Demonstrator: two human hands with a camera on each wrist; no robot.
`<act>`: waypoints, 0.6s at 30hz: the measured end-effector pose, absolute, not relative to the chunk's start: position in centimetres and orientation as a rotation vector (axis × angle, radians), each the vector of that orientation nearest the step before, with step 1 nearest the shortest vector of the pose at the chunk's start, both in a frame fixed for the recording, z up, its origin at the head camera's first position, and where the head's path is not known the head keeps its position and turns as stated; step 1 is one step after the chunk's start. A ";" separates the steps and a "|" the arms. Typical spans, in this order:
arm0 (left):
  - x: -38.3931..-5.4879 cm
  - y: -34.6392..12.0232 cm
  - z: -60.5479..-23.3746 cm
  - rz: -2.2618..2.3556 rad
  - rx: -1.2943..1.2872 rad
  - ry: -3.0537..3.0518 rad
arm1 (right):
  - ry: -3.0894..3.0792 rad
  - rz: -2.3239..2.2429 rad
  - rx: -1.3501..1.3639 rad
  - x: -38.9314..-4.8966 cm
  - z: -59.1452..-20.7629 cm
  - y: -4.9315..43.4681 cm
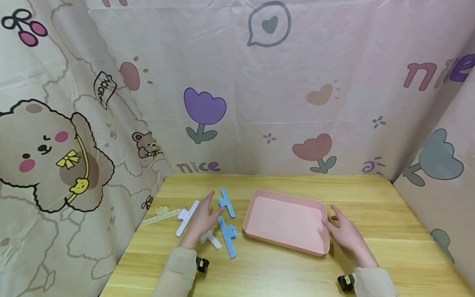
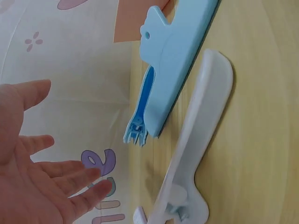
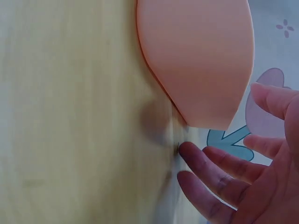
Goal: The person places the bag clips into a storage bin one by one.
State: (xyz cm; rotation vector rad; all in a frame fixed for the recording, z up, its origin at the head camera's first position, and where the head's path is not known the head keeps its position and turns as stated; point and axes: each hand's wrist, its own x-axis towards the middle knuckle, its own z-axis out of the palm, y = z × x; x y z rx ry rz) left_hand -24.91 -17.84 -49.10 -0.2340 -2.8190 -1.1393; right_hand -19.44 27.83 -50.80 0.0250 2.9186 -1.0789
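Note:
My left hand hovers over the left part of the table, fingers spread and holding nothing. Partly hidden beneath it lies a white clip, which shows larger in the left wrist view. Just to its right lie two blue clips, one nearer and one farther back. On the other side is a white clip with ruler marks. A pink tray stands to the right. My right hand is beside its right end, fingers apart, thumb tip close to the rim.
A clear, yellowish clip with ruler marks lies at the table's left edge. The wooden table ends against a patterned cloth at the back, with more cloth hanging at both sides.

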 end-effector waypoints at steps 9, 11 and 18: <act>-25.9 -17.6 -49.5 -1.354 -0.158 -2.811 | 2.725 -1.358 0.114 -18.4 -51.1 27.3; -26.1 -17.6 -49.5 -1.417 -0.124 -2.809 | 2.653 -1.434 0.145 -18.2 -51.2 27.2; -27.2 -17.3 -49.9 -1.491 0.028 -2.811 | 2.553 -1.556 0.167 -17.9 -51.5 26.9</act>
